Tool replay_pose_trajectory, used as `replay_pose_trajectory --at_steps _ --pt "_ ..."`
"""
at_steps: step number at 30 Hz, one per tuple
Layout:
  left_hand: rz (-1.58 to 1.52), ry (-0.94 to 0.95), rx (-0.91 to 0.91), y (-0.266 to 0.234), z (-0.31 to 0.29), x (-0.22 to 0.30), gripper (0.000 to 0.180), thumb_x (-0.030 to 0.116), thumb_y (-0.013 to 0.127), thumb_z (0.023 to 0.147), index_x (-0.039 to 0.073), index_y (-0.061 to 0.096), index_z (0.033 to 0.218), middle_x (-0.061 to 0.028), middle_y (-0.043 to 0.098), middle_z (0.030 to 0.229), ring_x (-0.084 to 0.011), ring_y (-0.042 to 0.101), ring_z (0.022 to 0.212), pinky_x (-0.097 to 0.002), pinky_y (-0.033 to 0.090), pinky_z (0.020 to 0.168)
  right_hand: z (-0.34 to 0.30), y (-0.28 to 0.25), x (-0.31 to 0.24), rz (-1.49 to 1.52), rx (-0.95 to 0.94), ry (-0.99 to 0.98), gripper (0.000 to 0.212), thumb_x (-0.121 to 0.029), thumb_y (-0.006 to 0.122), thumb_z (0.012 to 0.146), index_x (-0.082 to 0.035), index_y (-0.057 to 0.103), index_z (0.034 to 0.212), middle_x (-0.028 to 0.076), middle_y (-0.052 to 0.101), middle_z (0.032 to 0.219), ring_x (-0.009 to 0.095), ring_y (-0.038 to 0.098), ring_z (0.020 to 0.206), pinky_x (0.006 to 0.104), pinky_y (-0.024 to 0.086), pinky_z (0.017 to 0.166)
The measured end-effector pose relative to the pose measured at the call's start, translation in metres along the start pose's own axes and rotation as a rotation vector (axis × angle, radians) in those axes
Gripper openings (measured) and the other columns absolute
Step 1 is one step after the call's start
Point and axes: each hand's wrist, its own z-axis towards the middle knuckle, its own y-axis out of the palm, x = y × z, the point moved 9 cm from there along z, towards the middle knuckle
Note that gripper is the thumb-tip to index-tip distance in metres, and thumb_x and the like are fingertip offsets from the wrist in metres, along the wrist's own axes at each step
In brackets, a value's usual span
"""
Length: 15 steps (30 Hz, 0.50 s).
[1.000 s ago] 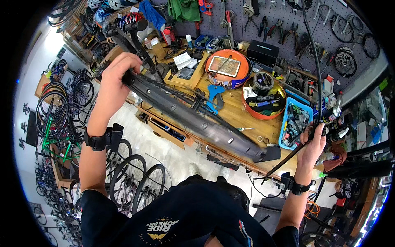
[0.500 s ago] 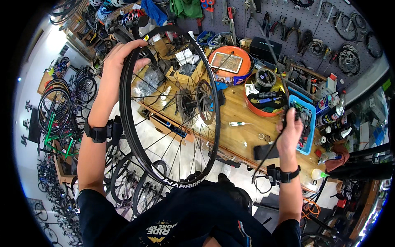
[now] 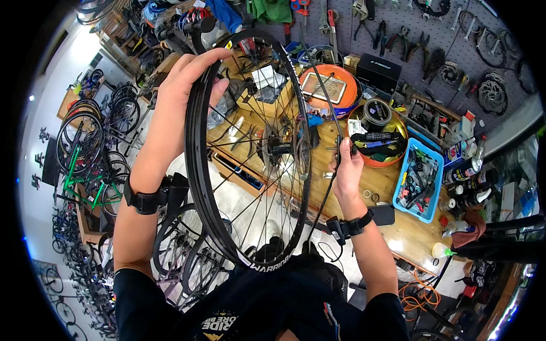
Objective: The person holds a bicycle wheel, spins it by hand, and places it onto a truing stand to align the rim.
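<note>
1. Bicycle wheel [image 3: 197, 148]: held raised and steeply upright in front of the near edge of the table [image 3: 398, 241], hiding part of that edge; presumably kept off the tabletop to leave the rim accessible all round.
2. Left hand [image 3: 185, 85]: half curled over the upper left rim, fingers across the outer side, thumb on the inner side; probably so placed to steady the wheel from one point.
3. Right hand [image 3: 347, 173]: nearly closed, thumb raised, around a long, thin dark strip [image 3: 323, 203] just beyond the wheel's right side; gripped partway along, likely for control of the lengths above and below. Material: cannot tell.
4. Hub [image 3: 281, 149]: roughly level with the right hand, free of both hands.
5. Toward the table's right end: blue bin [image 3: 412, 211] of small parts, with an orange bowl [image 3: 382, 164] nearer the far edge; likely for keeping loose items contained.
6. Close to the near edge: flat black object [image 3: 383, 215], with small rings [image 3: 371, 197] just beside.
7. Beyond the far edge: pegboard [image 3: 392, 14] with pliers [image 3: 401, 40], hung presumably to spare table space.
</note>
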Motion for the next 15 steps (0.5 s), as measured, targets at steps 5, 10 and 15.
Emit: replay_pose_trajectory --at_steps 5,10,15 --pt "0.039 -0.002 -0.001 0.0 -0.002 0.002 0.036 0.01 0.069 0.088 0.012 0.063 0.124 -0.0086 0.055 0.088 -0.0222 0.056 0.079 -0.0308 0.047 0.075 -0.007 0.014 0.014 -0.02 -0.027 0.061 0.031 -0.037 0.061 0.099 -0.008 0.055 0.09 0.0 0.051 0.07 0.008 0.043 0.05 0.0255 0.034 0.044" --pt "0.011 0.008 0.004 0.0 -0.003 0.006 0.036 0.01 0.069 0.089 0.01 0.063 0.124 -0.0093 0.055 0.089 -0.0229 0.057 0.081 -0.0322 0.048 0.076 -0.008 0.022 0.015 -0.022 -0.021 0.029 0.033 -0.036 0.061 0.099 -0.006 0.053 0.088 0.001 0.051 0.071 0.009 0.043 0.049 0.0256 0.034 0.044" --pt "0.013 0.012 -0.002 -0.002 -0.004 0.01 0.035 0.009 0.069 0.089 0.01 0.063 0.123 -0.0097 0.056 0.09 -0.0234 0.058 0.081 -0.0327 0.048 0.076 -0.007 0.026 0.014 -0.011 -0.01 -0.001 0.032 -0.033 0.062 0.099 -0.009 0.052 0.082 -0.003 0.048 0.065 0.006 0.04 0.046 0.024 0.032 0.041"
